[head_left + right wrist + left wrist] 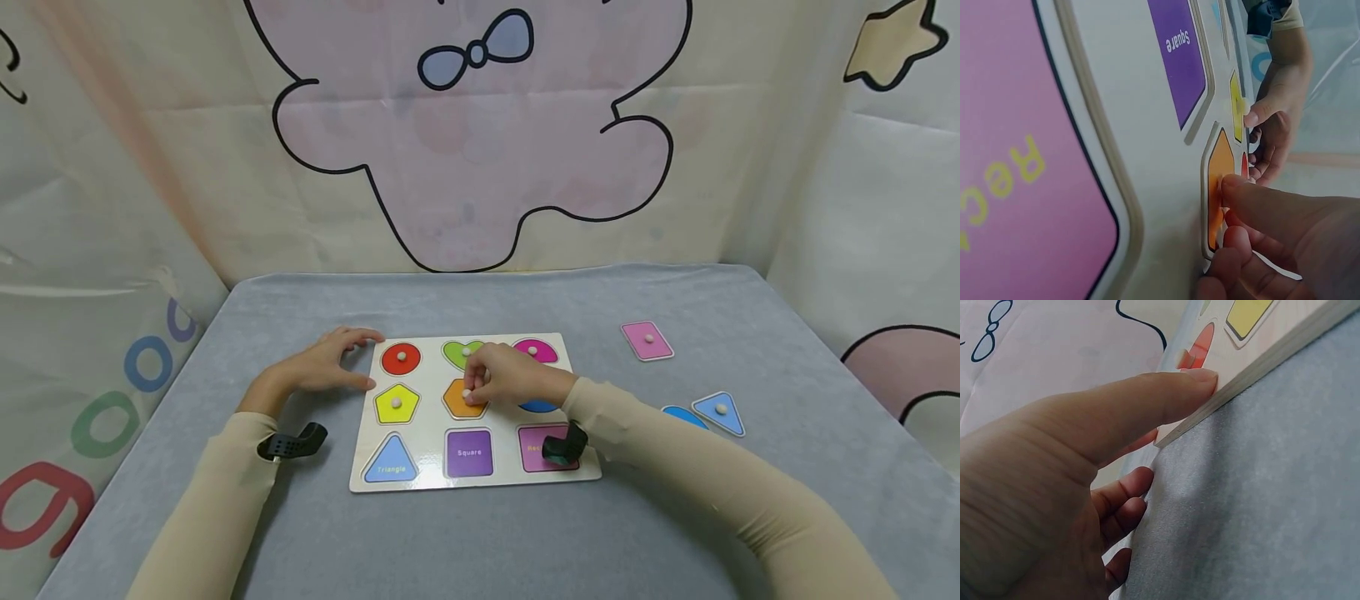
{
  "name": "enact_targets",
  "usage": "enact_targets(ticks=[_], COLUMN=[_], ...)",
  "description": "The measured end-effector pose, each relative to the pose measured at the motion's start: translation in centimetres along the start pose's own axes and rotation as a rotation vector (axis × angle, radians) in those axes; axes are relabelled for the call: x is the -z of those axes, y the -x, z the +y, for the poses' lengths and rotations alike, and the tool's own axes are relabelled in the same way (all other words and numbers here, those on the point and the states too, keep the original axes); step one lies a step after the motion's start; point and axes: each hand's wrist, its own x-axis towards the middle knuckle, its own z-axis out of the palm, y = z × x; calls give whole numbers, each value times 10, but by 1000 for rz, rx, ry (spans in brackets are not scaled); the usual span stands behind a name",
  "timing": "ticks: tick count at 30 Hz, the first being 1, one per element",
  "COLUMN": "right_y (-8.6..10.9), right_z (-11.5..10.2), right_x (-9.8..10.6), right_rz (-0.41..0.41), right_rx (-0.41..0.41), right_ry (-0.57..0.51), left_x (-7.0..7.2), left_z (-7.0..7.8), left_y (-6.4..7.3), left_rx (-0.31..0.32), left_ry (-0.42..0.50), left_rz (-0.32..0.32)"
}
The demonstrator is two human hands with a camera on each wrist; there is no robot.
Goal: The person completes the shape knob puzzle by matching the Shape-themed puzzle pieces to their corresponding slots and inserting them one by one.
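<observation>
A pale wooden shape puzzle board (431, 458) lies on the table. My right hand (510, 375) pinches the knob of the orange hexagon piece (1217, 178), which sits at its hexagon place mid-board. My left hand (326, 360) is at the board's left edge, thumb touching the rim and forefinger by the upper corner; its other fingers hang loosely curled. Knobbed pieces stand in the board: a red circle (401, 358), yellow pentagon (397, 404), green heart (454, 353) and magenta oval (542, 349). Bare places show printed words: triangle (391, 461), square (470, 452) and a partly hidden rectangle (534, 448).
Right of the board lie a loose pink rectangle piece (647, 341), a blue triangle piece (720, 412) and another blue piece (684, 413), partly hidden by the right sleeve. Grey cloth covers the table (480, 542). A printed curtain (480, 150) hangs behind.
</observation>
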Motion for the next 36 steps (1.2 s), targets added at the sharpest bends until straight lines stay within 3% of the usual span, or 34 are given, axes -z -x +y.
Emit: enact_targets(ticks=[10, 36], right_y=[0, 7], right_z=[-2, 4], right_x=[-2, 7], right_rz=[3, 27], right_rx=[-8, -12], right_ry=[38, -66], left_x=[-1, -2], left_z=[0, -3], left_y=[0, -2], left_rx=[-3, -10], left_ry=[-6, 1], left_rz=[2, -4])
